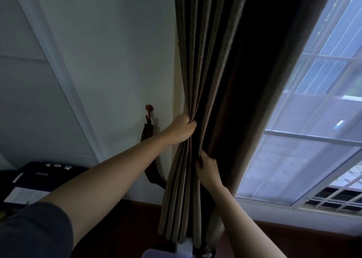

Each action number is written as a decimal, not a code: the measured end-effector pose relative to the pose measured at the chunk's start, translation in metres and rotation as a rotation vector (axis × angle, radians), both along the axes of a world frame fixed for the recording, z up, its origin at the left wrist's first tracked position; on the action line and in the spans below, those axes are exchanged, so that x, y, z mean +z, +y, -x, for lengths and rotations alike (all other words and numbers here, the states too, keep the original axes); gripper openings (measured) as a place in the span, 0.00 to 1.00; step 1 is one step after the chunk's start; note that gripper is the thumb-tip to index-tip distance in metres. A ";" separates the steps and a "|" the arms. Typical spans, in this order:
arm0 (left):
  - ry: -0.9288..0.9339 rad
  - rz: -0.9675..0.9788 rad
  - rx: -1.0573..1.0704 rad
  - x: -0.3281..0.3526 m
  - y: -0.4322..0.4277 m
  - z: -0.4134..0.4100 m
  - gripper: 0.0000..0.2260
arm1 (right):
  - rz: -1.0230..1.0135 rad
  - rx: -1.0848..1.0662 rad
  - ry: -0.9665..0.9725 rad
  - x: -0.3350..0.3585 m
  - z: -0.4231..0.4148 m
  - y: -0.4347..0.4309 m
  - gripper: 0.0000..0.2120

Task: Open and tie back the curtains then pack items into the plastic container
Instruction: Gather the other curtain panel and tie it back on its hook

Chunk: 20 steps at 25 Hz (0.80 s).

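A dark brown pleated curtain [221,66] hangs gathered at the left side of the window. My left hand [181,129] is closed around its left pleats from the wall side. Lower down, my right hand [207,168] grips folds in the middle of the bunch. A brown tie-back strap [147,133] hangs from a wooden wall hook [149,108] just left of the curtain; its lower end runs behind the fabric. No plastic container is in view.
The window [313,120] with sheer netting and outside bars fills the right side. A white wall and door frame [58,66] lie to the left. A dark device [39,176] with paper on it sits at lower left. Dark floor shows below.
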State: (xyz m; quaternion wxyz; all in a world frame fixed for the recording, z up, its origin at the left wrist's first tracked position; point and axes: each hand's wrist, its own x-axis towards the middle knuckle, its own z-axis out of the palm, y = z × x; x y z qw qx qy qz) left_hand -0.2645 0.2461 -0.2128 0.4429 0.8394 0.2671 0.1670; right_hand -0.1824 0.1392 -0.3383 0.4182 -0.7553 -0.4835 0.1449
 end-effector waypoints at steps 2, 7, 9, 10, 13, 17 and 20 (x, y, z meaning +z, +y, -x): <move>-0.002 0.027 -0.003 -0.001 -0.002 -0.004 0.05 | -0.008 0.022 0.011 0.001 -0.002 0.003 0.24; -0.034 0.135 -0.010 0.000 -0.011 -0.008 0.04 | 0.003 0.036 0.021 -0.003 -0.004 0.004 0.19; -0.042 0.022 0.007 0.001 -0.018 -0.010 0.09 | 0.058 0.097 0.057 0.001 -0.005 0.001 0.18; -0.073 -0.063 0.070 -0.001 -0.021 -0.012 0.08 | 0.083 0.157 0.076 0.005 -0.005 -0.001 0.18; -0.192 -0.156 0.268 -0.009 -0.021 -0.015 0.06 | -0.085 0.092 -0.079 0.015 -0.005 -0.019 0.22; -0.272 -0.124 0.307 -0.011 -0.016 -0.009 0.08 | -0.535 -0.702 -0.312 0.054 -0.030 -0.035 0.33; -0.270 -0.058 0.251 -0.007 -0.015 -0.002 0.09 | -0.420 -0.611 -0.016 0.083 -0.065 -0.025 0.37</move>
